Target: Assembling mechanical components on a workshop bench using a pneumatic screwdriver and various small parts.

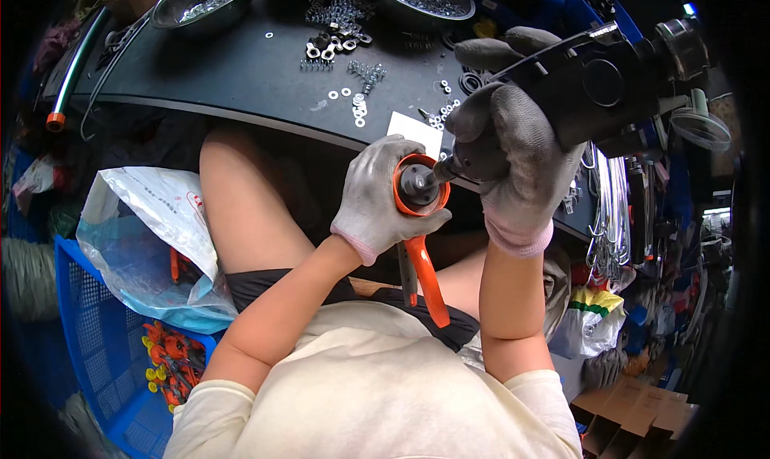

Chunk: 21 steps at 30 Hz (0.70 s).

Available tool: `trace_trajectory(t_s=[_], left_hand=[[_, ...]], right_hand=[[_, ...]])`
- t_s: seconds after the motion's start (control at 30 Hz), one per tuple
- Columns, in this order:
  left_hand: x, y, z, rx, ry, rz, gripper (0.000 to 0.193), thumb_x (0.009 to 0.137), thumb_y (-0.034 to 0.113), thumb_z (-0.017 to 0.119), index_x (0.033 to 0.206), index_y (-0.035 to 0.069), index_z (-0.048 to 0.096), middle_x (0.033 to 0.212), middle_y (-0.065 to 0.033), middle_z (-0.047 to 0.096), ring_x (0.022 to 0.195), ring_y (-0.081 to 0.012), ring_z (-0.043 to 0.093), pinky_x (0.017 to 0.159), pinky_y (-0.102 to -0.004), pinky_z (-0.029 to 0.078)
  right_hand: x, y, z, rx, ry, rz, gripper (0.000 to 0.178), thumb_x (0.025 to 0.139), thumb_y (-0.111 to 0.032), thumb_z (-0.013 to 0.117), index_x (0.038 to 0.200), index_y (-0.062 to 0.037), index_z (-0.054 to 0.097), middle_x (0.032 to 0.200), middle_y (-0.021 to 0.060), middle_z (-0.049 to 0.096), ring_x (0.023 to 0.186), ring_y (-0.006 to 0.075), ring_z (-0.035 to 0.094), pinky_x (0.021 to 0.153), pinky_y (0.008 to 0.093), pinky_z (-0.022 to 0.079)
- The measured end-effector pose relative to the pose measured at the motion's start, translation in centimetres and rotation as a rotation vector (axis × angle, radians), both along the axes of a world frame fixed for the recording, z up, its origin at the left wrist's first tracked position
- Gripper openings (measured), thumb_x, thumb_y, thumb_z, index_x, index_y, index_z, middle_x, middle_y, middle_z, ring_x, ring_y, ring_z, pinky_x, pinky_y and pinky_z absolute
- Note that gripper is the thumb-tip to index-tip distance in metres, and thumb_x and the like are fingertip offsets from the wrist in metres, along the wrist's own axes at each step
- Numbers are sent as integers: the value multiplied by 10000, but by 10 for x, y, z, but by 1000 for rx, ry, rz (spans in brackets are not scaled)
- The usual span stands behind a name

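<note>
My left hand (373,194) is closed around the round orange collar of a pistol-grip handle (425,278). Its orange grip and a dark trigger hang down from the collar over my lap. Inside the collar sits a dark grey round core (417,184). A black power driver (593,90) comes in from the upper right, and my right hand (521,130) is wrapped around its front part. The driver's metal tip meets the core or stands right at it; the exact contact is too small to tell.
On the dark table (241,74) lie several springs (369,74), washers (358,110) and nuts, with metal bowls (204,6) behind. A blue crate (96,339) with orange parts stands at left. Metal hooks (609,210) hang at right. A tube (76,70) lies far left.
</note>
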<state>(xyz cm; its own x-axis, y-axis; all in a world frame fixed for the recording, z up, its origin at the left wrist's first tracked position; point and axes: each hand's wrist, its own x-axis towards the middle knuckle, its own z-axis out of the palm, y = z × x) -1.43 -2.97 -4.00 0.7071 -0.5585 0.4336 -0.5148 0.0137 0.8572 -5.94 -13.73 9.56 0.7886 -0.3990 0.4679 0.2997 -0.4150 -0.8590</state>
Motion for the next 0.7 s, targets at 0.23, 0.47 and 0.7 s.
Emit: trace_trajectory(t_s=[0.23, 0.47, 0.7], left_hand=[[2, 1, 2, 37, -17, -1, 699, 500, 233, 836, 1104, 77, 521, 1028, -101, 586, 1008, -297, 553, 921, -399, 425], [-1, 1, 6, 62, -8, 40, 686, 512, 264, 821, 1094, 62, 520, 1013, -122, 568, 980, -319, 539, 905, -414, 414], [-2, 5, 8, 61, -10, 13, 692, 516, 261, 825, 1104, 65, 516, 1051, -127, 551, 990, -311, 538, 905, -411, 423]], right_hand=[[5, 3, 3, 214, -100, 123, 219, 815, -33, 643, 1001, 47, 560, 822, 80, 637, 592, 98, 580, 483, 193, 449], [6, 2, 0, 132, -95, 88, 539, 910, -325, 558, 1293, 23, 408, 1039, 204, 639, 645, 140, 629, 501, 228, 504], [-11, -13, 14, -86, -328, -120, 742, 920, -645, 352, 1249, 7, 481, 1019, 124, 625, 794, 172, 621, 758, 283, 499]])
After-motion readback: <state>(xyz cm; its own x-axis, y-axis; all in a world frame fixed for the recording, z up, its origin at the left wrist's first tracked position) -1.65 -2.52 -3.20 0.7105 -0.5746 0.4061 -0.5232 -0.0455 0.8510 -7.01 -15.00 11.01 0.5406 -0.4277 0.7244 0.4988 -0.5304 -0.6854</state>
